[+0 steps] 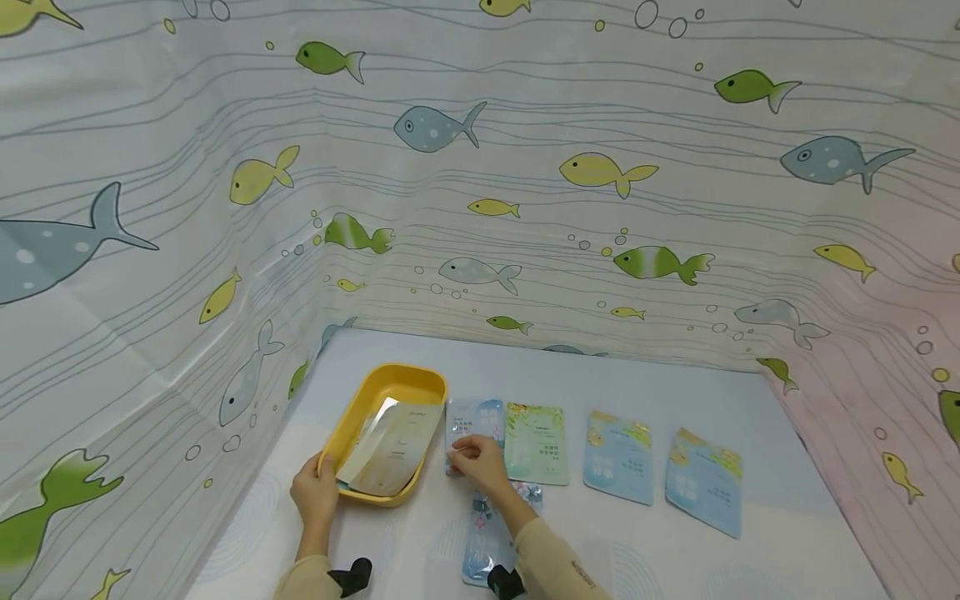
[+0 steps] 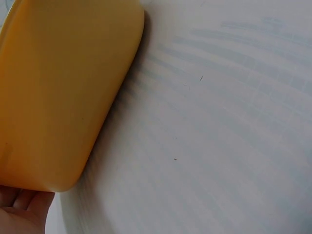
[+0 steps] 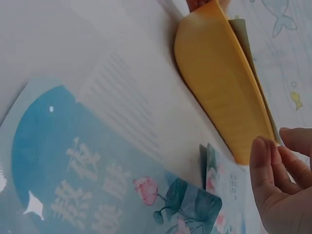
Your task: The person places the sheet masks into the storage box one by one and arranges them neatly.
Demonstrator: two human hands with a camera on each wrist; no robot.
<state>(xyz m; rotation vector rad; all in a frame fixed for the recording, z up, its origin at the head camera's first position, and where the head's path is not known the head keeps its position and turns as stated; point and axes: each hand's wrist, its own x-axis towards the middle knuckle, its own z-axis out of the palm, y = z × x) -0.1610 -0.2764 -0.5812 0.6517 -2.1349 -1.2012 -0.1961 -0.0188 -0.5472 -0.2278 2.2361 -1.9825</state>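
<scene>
My left hand [image 1: 315, 493] grips the near-left corner of a yellow plastic basin [image 1: 386, 375], thumb at the rim and fingers against the outer wall. In the left wrist view, fingertips [image 2: 29, 202] show under the basin's [image 2: 68, 97] edge. Several pale gold sheet mask packets [image 1: 401, 446] lie in the basin, leaning on its right wall. My right hand [image 1: 480, 462] hovers over a light blue floral mask packet [image 1: 476, 408] beside the basin. In the right wrist view its fingers [image 3: 263, 170] are loosely bent with nothing between them.
A green mask packet [image 1: 537, 446] lies right of the floral one. Two blue packets with yellow tops, a nearer one [image 1: 618, 458] and a farther-right one [image 1: 705, 483], follow. Another blue floral packet [image 1: 483, 550] lies under my right forearm. Fish-patterned sheeting [image 1: 525, 250] encloses the table.
</scene>
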